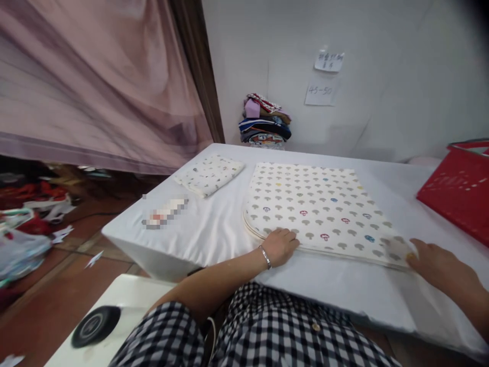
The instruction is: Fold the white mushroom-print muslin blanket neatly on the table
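A folded cream cloth (317, 209) printed with grey mushrooms and a few coloured ones lies flat on the white-covered table (214, 229) in front of me. Its left near corner is rounded and shows several stacked layers. My left hand (280, 246), with a bracelet at the wrist, is closed over the cloth's near edge, left of the middle; its thumb is hidden. At the right near corner, my right hand (439, 260) has its fingers closed on the cloth's edge, slightly blurred.
A smaller folded patterned cloth (210, 176) lies back left, with a pixelated object (165, 212) nearer. A red box (458, 188) stands at the right. Folded clothes (265, 122) are piled by the wall. A pink curtain (114, 76) hangs left, above bags (23, 255) on the floor.
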The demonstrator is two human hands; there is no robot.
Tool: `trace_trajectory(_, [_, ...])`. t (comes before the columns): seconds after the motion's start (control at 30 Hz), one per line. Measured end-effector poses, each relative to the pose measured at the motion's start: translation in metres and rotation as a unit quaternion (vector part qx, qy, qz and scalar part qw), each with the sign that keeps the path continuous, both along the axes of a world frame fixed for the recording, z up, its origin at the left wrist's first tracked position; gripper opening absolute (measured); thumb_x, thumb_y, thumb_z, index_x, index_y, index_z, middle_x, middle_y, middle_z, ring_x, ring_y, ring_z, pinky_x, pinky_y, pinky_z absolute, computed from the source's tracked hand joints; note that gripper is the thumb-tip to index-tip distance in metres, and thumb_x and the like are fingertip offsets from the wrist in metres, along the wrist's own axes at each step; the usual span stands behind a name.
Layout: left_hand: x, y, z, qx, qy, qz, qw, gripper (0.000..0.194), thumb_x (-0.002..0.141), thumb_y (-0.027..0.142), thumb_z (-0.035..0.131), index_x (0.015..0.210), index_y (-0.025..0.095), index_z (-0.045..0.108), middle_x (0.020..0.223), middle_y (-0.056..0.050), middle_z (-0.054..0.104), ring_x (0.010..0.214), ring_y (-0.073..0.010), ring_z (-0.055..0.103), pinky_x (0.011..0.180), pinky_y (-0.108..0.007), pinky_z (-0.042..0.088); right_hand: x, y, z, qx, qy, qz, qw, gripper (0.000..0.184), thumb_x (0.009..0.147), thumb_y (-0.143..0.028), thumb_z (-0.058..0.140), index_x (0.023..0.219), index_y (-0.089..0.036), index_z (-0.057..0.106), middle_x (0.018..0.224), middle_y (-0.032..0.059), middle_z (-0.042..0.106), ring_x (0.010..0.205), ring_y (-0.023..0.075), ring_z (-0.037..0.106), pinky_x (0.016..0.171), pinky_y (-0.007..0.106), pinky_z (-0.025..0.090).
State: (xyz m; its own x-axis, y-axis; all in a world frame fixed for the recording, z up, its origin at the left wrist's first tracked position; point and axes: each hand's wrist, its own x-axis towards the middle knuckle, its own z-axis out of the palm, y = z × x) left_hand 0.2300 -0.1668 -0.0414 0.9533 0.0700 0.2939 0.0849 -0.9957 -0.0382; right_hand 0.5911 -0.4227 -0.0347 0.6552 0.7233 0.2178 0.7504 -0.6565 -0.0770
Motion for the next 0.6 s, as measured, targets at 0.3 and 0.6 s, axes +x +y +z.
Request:
trace_trajectory(0.3, [-0.018, 0.002, 0.005, 0.026, 0.004, 0.03, 0.999, 0.018, 0.09, 0.019, 0.039, 0.095, 0.017, 0.057, 0.09, -0.005, 0.057, 0.087, -0.018, 0.049, 0.072, -0.032, 0.035, -0.157, 0.118, 0.019, 0.022, 0.127, 0.391, 0.912, 0.031, 0.088, -0.041, 0.04, 0.106, -0.024, 0.058, 0.109, 0.0072, 0.061, 0.102, 0.0224, 0.054, 0.087, 0.038, 0.044])
trace_trajectory(0.6, [-0.043, 0.023, 0.006, 0.008, -0.003, 0.11, 0.994, 0.015, 0.088, 0.017, 0.041, 0.089, 0.017, 0.056, 0.087, -0.004, 0.058, 0.083, -0.0179, 0.049, 0.075, -0.033, 0.035, -0.226, 0.175, 0.019, 0.003, 0.14, 0.508, 0.85, 0.023, 0.087, -0.03, 0.044, 0.102, -0.021, 0.058, 0.095, 0.0065, 0.059, 0.088, 0.0189, 0.053, 0.077, 0.032, 0.044])
